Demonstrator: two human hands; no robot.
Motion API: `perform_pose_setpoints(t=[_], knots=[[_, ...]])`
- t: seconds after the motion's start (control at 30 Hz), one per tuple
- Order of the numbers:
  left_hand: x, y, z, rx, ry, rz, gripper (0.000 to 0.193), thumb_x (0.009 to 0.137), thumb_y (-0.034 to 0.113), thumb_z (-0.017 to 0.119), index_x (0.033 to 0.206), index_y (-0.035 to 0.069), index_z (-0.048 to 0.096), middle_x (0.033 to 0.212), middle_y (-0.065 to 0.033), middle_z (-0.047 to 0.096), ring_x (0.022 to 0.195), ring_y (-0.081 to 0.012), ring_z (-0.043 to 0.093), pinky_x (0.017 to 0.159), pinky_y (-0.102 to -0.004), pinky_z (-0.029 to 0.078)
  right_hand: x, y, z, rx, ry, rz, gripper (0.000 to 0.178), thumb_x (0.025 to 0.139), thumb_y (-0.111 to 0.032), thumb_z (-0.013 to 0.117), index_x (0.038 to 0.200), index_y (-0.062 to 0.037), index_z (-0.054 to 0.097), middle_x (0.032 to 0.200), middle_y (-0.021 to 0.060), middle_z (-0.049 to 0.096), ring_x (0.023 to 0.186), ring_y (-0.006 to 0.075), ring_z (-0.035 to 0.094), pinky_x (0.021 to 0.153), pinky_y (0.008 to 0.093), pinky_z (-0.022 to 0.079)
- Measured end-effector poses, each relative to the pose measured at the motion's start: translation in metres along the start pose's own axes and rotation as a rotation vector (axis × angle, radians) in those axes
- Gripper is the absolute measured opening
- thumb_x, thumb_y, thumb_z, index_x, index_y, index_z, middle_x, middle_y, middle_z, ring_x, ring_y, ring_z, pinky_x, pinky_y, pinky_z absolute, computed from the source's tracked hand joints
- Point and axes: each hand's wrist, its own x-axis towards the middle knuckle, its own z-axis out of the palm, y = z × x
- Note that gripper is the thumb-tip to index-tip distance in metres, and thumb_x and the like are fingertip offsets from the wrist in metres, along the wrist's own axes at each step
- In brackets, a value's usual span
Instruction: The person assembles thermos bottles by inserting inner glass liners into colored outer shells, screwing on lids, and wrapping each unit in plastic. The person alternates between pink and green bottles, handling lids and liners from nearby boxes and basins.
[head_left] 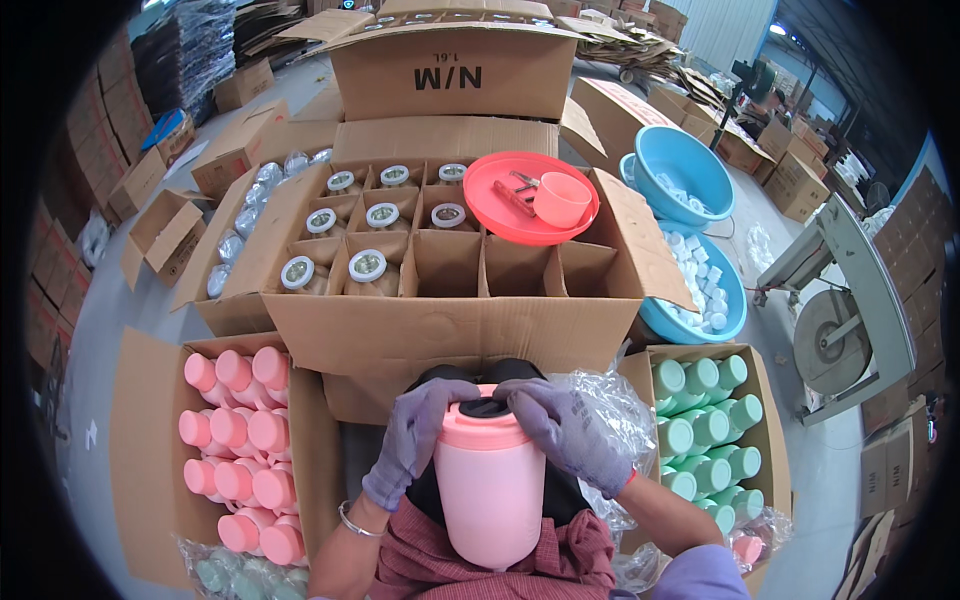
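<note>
**Black part pressed into the mouth of a pink jar**

A pink plastic jar (pixel 489 490) is held upright in the lap, close to the body, below the front wall of the large divided carton (pixel 440 325). Both hands are sheathed in grey-violet knit gloves. The left hand (pixel 412 440) is wrapped over the jar's left shoulder, fingers closed on the rim; the right hand (pixel 562 432) is curled over the right side, its fingers bent down upon a black insert (pixel 487 406) at the jar's mouth. The step in hand is judged to be the seating of that insert; even downward pressure from both thumbs would be called for next, with the jar kept from tilting.

The jar is smooth, matt and cylindrical, with a slightly wider collar. Crinkled clear film (pixel 600 400) lies beside the right wrist. Similar pink jars (pixel 245 440) are stacked on their sides in a box at the left, green ones (pixel 705 420) in a box at the right. In the divided carton's cells, glossy white-lidded jars (pixel 367 266) are stood. A red round tray (pixel 525 205) with a pink cup is rested on its top edge, and blue basins (pixel 685 165) of white caps are set beyond.
</note>
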Motion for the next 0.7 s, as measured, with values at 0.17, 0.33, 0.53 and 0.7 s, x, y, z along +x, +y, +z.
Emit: perform_pose_setpoints(t=[0.17,0.33,0.53,0.7], knots=[[-0.027,0.039,0.021,0.216,0.064,0.106,0.027,0.098,0.014,0.052,0.116,-0.003,0.063,0.114,-0.0192,0.068,0.101,-0.0317,0.068,0.09,-0.0359,0.052,-0.004,0.054,-0.003,0.209,-0.154,-0.165,0.037,0.102,-0.02,0.042,0.126,-0.0013,0.063,0.134,0.0173,0.06,0.135,0.0353,0.047,0.117,0.0421,0.032],[-0.033,0.036,0.023,-0.036,0.088,0.189,0.043,0.105,0.026,0.045,0.132,-0.005,0.053,0.133,-0.0176,0.061,0.118,-0.0268,0.061,0.103,-0.0361,0.047,-0.027,0.02,-0.027,0.134,-0.153,-0.356,0.041,0.097,-0.019,0.046,0.13,0.0013,0.06,0.136,0.0181,0.059,0.137,0.0382,0.045,0.116,0.0444,0.033],[-0.07,-0.015,0.072,-0.34,-0.224,-0.219,0.036,0.103,0.021,0.053,0.133,0.0,0.055,0.129,-0.0123,0.06,0.118,-0.0198,0.059,0.102,-0.0321,0.046,-0.086,-0.039,-0.093,0.159,-0.259,-0.13,0.027,0.093,-0.01,0.048,0.106,0.0047,0.066,0.12,0.0178,0.067,0.129,0.0355,0.056,0.112,0.044,0.039],[-0.087,0.048,0.062,0.043,-0.347,-0.296,0.036,0.092,0.021,0.068,0.121,0.0,0.06,0.113,-0.0141,0.067,0.104,-0.0207,0.065,0.089,-0.0308,0.051,-0.125,0.002,-0.068,0.002,0.197,0.152,0.022,0.099,-0.019,0.053,0.105,0.0015,0.06,0.094,0.0117,0.06,0.091,0.02,0.059,0.085,0.0371,0.047]])
